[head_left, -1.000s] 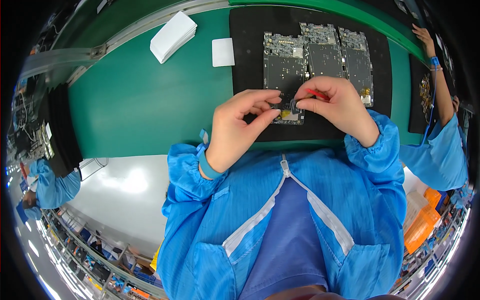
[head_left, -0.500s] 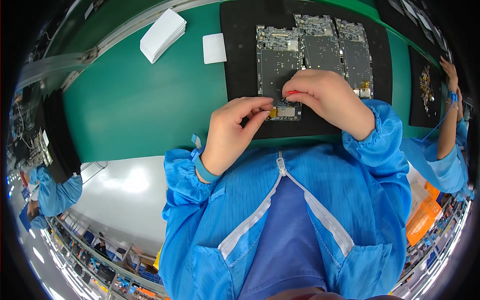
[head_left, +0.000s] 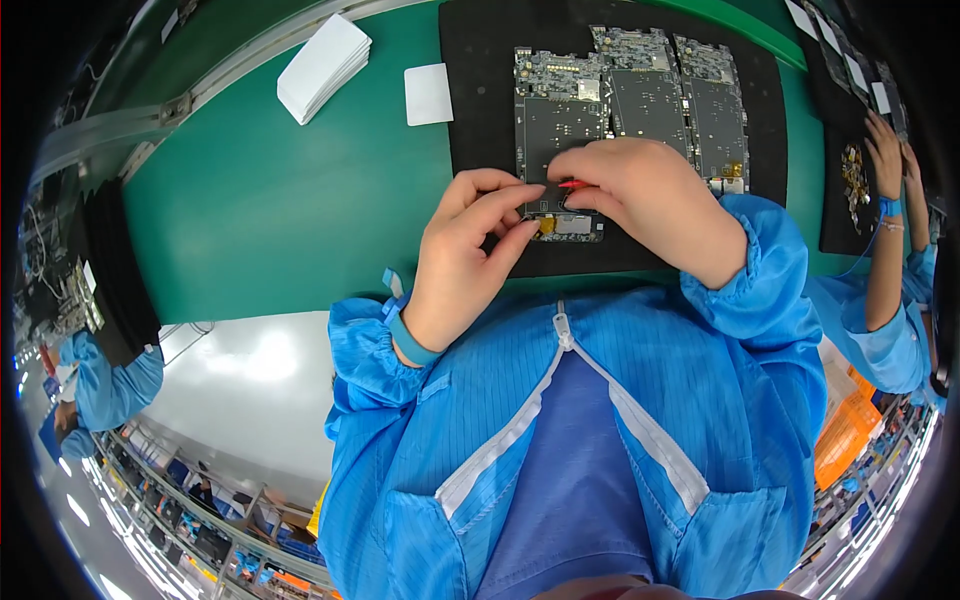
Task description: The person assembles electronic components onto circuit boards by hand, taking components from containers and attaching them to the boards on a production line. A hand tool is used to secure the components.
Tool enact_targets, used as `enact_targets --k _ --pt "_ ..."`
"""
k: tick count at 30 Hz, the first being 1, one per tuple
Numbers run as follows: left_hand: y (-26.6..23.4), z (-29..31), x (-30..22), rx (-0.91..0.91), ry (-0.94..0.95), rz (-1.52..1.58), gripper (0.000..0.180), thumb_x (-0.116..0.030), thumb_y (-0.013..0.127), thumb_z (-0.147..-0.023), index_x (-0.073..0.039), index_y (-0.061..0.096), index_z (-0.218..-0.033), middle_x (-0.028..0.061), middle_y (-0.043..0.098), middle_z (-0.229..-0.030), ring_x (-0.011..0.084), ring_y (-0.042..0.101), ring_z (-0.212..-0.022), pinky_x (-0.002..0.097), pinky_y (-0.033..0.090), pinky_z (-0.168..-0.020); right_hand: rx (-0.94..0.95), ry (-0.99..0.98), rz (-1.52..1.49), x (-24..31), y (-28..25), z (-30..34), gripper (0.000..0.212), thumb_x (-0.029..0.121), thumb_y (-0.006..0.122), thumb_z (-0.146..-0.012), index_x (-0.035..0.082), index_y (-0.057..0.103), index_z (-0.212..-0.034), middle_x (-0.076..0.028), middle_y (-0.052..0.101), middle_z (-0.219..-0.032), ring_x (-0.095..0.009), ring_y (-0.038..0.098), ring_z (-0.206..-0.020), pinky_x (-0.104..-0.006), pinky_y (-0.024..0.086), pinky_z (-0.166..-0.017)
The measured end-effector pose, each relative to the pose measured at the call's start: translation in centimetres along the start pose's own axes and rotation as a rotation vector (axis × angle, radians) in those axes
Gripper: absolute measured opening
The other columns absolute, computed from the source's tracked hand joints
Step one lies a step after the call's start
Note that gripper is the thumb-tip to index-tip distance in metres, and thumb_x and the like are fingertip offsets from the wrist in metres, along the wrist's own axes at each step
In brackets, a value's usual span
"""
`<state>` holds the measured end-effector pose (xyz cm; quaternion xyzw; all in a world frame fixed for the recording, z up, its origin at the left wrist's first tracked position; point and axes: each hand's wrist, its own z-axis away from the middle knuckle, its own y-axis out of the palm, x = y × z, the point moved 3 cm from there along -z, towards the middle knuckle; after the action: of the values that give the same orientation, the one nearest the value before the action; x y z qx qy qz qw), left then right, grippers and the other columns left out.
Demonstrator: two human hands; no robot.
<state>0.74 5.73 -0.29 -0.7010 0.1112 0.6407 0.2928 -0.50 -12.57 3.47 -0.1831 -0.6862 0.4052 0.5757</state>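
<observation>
Three dark circuit boards lie side by side on a black mat. My hands are over the lower end of the left board. My right hand is closed in a pinch around a thin red tool; the fingers hide most of it, so its exact kind does not show. My left hand is at the board's lower left edge, thumb and index finger apart, the thumb beside a small yellow patch. The middle board and right board lie beyond my right hand.
On the green table are a stack of white cards and a single white card. At the right, a co-worker's hands are near a pile of small gold-coloured parts. Another person's blue sleeve shows at left.
My left index finger has lifted away from the thumb. My right hand has shifted slightly left with the red tool. The co-worker's hands at the right have moved.
</observation>
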Motion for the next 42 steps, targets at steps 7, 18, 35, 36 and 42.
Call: enact_targets --k 7,18,35,36,42 --pt "0.2 -0.3 -1.0 0.068 0.012 -0.174 0.038 0.009 0.063 -0.079 -0.001 0.063 -0.116 0.0103 0.048 -0.121 0.0122 0.054 -0.080 0.0240 0.048 -0.071 -0.031 0.043 0.089 0.7 0.6 0.5 0.011 0.010 0.066 -0.078 0.003 0.058 -0.076 -0.014 0.060 -0.079 -0.034 0.060 -0.079 -0.0422 0.048 -0.068" --pt "0.3 -0.4 -1.1 0.089 0.024 -0.208 0.040 0.009 0.063 -0.078 -0.001 0.063 -0.116 0.0116 0.047 -0.127 0.0152 0.055 -0.082 0.0264 0.049 -0.074 -0.022 0.145 -0.129 -0.6 0.6 1.6 0.011 0.008 0.065 -0.080 0.002 0.064 -0.090 -0.014 0.062 -0.084 -0.034 0.061 -0.080 -0.0412 0.049 -0.069" --pt "0.3 -0.4 -0.9 0.082 0.024 -0.167 0.039 0.008 0.064 -0.078 -0.002 0.064 -0.115 0.0098 0.048 -0.128 0.0154 0.055 -0.082 0.0266 0.049 -0.074 -0.037 0.161 -0.114 -0.4 0.5 1.6 0.009 0.005 0.064 -0.082 0.001 0.063 -0.090 -0.014 0.060 -0.082 -0.032 0.059 -0.072 -0.0364 0.047 -0.062" --pt "0.2 -0.4 -0.9 0.082 0.024 -0.167 0.039 0.008 0.064 -0.078 -0.002 0.064 -0.115 0.0098 0.048 -0.128 0.0154 0.055 -0.082 0.0266 0.049 -0.074 -0.032 0.155 -0.105 -0.3 0.5 1.7 0.009 0.005 0.064 -0.082 0.001 0.063 -0.090 -0.014 0.060 -0.082 -0.032 0.059 -0.073 -0.0366 0.047 -0.062" --pt "0.2 -0.3 -0.9 0.078 0.028 -0.164 0.038 0.008 0.064 -0.078 -0.002 0.064 -0.115 0.0098 0.048 -0.128 0.0154 0.055 -0.083 0.0263 0.049 -0.074 -0.055 0.133 -0.002 0.0 0.5 1.5 0.008 0.010 0.064 -0.080 0.004 0.065 -0.085 -0.013 0.061 -0.081 -0.033 0.061 -0.077 -0.0406 0.049 -0.066"
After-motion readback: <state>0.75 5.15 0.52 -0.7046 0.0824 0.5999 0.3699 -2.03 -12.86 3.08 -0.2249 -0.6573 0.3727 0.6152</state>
